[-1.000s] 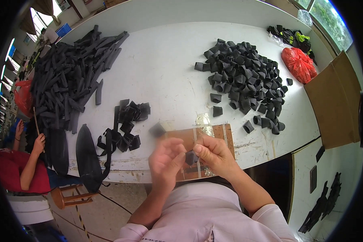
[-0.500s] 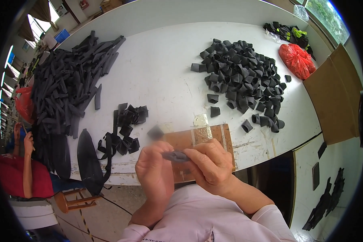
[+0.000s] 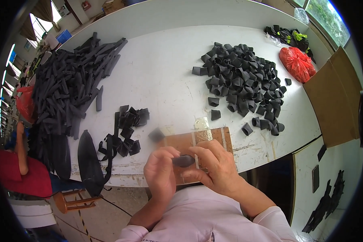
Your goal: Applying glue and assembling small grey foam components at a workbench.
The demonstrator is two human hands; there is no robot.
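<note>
A small dark grey fabric tube (image 3: 184, 161) is pinched at its left end by my left hand (image 3: 160, 167), over a brown board (image 3: 213, 141) at the table's near edge. Beside the tube's right end, my right hand (image 3: 218, 165) has its thumb and fingers apart, holding nothing that shows. Beyond the hands to the right lies a heap of short dark tubes (image 3: 242, 76). Shiny black pieces joined by a strap (image 3: 127, 121) lie left of the board, near a blurred dark patch (image 3: 156, 135).
Long dark strips (image 3: 68, 80) are piled at the left, some hanging over the edge. A red plastic bag (image 3: 297, 64) and a cardboard sheet (image 3: 334, 99) stand at the right. At the lower left sits a person in red (image 3: 24, 177) near a wooden stool (image 3: 70, 201).
My right hand has let go of the tube's right end and spread its fingers. My left hand has shifted slightly right and nearer, turning the tube.
</note>
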